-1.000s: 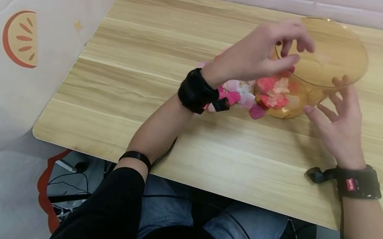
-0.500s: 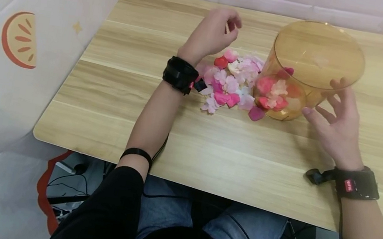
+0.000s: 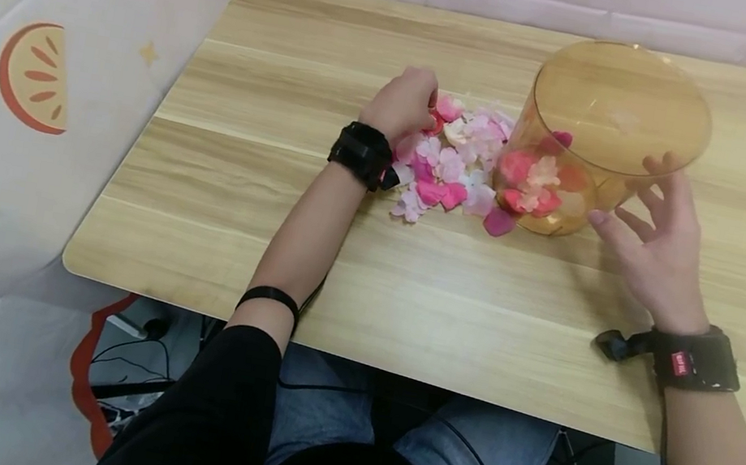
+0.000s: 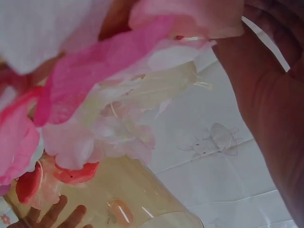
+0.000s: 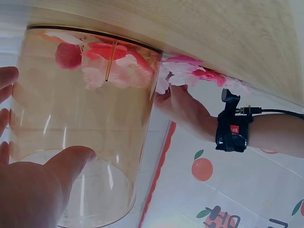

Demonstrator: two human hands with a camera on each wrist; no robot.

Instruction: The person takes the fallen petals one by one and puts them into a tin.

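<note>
The loose petals [image 3: 454, 165] lie heaped on the surface [image 3: 276, 192] under the left hand [image 3: 403, 104], whose curled fingers dig into them. Just right, the right hand [image 3: 657, 239] steadies the amber container [image 3: 612, 133], fingers spread against its wall.

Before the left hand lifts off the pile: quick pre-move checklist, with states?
1. Cup upright on the table: ok.
2. Right hand steadying the cup, fingers spread against its wall: ok.
3. Left hand down on the petal pile: ok.
4. Left fingers actually closed on petals: cannot tell, they are hidden in the head view and the left wrist view is filled with blurred petals.
5. Cup mouth open and unobstructed above: ok.
6. Room left in the cup, petals only cover the bottom: ok.
</note>
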